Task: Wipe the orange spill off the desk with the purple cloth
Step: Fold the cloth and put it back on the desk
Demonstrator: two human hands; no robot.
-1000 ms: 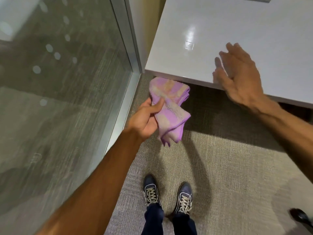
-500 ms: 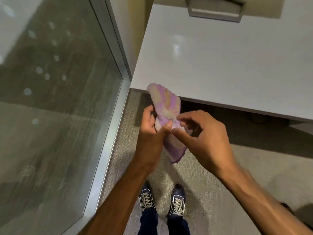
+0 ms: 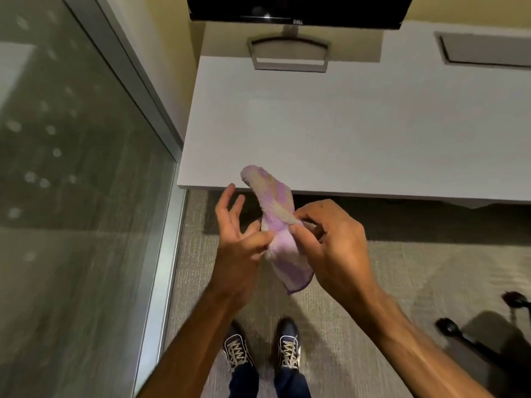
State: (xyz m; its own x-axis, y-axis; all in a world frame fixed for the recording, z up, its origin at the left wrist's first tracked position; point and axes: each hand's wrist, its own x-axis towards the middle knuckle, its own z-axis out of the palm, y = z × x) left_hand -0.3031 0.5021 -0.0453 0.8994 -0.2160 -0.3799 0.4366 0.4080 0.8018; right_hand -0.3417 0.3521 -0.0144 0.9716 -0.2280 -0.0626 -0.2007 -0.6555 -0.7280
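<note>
The purple cloth [image 3: 276, 222], stained orange-tan in patches, hangs folded in the air just in front of the desk's near edge. My right hand [image 3: 330, 248] pinches its middle between thumb and fingers. My left hand [image 3: 238, 242] touches the cloth's left side with the thumb, its fingers spread upward. The white desk [image 3: 359, 133] lies beyond my hands. No orange spill shows on its surface.
A monitor [image 3: 296, 10] on a grey stand [image 3: 288, 56] sits at the desk's back edge. A glass wall [image 3: 71, 196] runs along the left. A chair base with castors [image 3: 471, 337] is at the lower right. My shoes [image 3: 260, 351] stand on the carpet.
My right hand left the desk top and came down to take the cloth. My left hand's fingers have loosened and spread. The view tilted up, showing the monitor.
</note>
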